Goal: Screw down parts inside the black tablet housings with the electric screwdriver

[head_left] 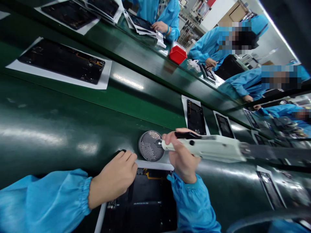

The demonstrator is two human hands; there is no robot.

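Note:
My right hand is wrapped round a pale electric screwdriver. Its tip reaches a round grey screw tray whose face is covered with small dimples. Below, between my forearms, an opened tablet shows its black inside and an orange flex cable; white paper edges it at top and left. My left hand has its fingers curled together over the tablet's upper left corner. Whatever its fingertips hold, if anything, is hidden; a dark edge shows just behind the knuckles.
Another opened tablet lies on white paper on the green belt. Smaller devices on paper line the belt to the right. Across the bench, co-workers in blue handle devices near a red bin. A grey cable curves at lower right.

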